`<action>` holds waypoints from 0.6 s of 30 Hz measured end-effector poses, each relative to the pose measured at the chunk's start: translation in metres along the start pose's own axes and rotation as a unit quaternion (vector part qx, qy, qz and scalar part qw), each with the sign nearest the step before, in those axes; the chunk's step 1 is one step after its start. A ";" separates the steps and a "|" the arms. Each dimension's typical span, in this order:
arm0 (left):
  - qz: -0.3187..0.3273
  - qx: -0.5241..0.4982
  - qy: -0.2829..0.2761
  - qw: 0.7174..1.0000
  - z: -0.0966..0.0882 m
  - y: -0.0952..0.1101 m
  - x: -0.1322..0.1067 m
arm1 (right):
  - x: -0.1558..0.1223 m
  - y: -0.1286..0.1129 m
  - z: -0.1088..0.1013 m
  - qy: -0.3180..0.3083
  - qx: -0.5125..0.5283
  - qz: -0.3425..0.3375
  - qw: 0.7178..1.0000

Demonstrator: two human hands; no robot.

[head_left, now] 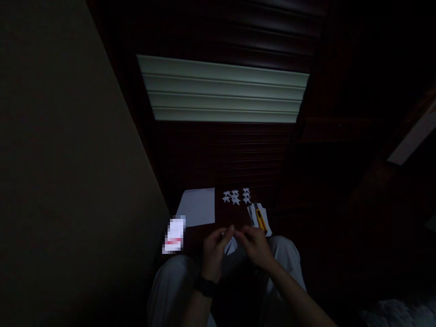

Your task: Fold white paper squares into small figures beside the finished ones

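A folded piece of white paper [230, 247] is held between my two hands, above my lap at the near edge of the dark table. My left hand [213, 249], with a dark band on its wrist, is closed on the paper's left side, thumb on top. From the other side, the fingertips of my right hand [255, 245] pinch its upper edge. Just beyond my right hand, a yellow utility knife [260, 220] lies on white paper [267, 222]. Several small white folded paper shapes [235, 196] sit in groups farther back on the table.
A white sheet [197, 206] lies at the table's left, with a pixelated white and red item [174, 234] near it. A wall [68, 159] rises on the left. Behind the table stands a dark slatted panel with a pale slatted section [225, 91]. The room is dim.
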State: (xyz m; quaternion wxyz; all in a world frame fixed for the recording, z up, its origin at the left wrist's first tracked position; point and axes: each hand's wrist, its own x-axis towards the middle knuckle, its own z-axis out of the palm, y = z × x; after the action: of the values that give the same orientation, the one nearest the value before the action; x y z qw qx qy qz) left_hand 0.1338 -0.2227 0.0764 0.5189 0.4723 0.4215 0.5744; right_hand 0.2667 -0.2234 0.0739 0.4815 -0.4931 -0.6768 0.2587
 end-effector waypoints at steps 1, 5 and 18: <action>0.008 0.025 0.001 1.000 -0.001 0.001 0.001 | 0.000 0.000 0.000 -0.003 -0.002 -0.005 1.000; 0.034 0.096 0.021 0.995 -0.001 0.002 0.003 | 0.000 -0.001 0.000 -0.008 0.004 -0.012 1.000; 0.059 0.102 0.050 0.992 -0.001 0.006 -0.001 | 0.007 -0.002 -0.001 -0.042 0.116 0.054 0.991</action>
State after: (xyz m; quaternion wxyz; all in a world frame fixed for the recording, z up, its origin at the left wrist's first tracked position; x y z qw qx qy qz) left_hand 0.1317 -0.2242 0.0821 0.4112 0.5181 0.4745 0.5808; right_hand 0.2659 -0.2175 0.0790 0.4919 -0.4585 -0.6339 0.3821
